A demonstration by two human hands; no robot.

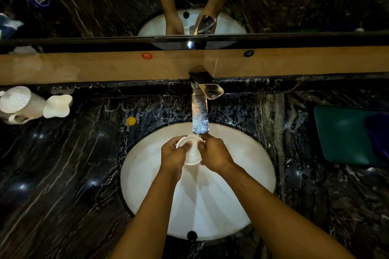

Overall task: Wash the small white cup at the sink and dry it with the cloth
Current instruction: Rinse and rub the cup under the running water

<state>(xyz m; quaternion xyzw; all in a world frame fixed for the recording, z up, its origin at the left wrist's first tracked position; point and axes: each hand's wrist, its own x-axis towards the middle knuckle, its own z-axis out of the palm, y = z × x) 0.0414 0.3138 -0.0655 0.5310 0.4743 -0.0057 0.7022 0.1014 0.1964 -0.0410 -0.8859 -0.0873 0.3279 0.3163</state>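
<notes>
Two bare forearms come in from the bottom edge, over the near rim of the white sink (pixel 261 176), & meet mid-basin. Left hand (pixel 173 154) curls round the small white cup (pixel 191 153) on its left side; right hand (pixel 214 154) grips it from the right, fingers bent over the rim. So both hands are closed on the cup, neither free.

Cup is held above the basin, not resting on it, just below & slightly near-side of the faucet (pixel 200 109) spout. Its mouth looks tipped up & toward the left; long axis seems to run roughly near-to-far, can't be sure w/ fingers in the way. Whether water is flowing is unclear.

Key relation: cloth (pixel 376 132), purplish, lies on a green mat (pixel 345 134) on the bench (pixel 63 164) well to the right, at the frame edge. Right hand is the nearer one, so drying prob. means left keeps the cup while right reaches out sideways.

Washing looks still in hand; drying not begun.
</notes>
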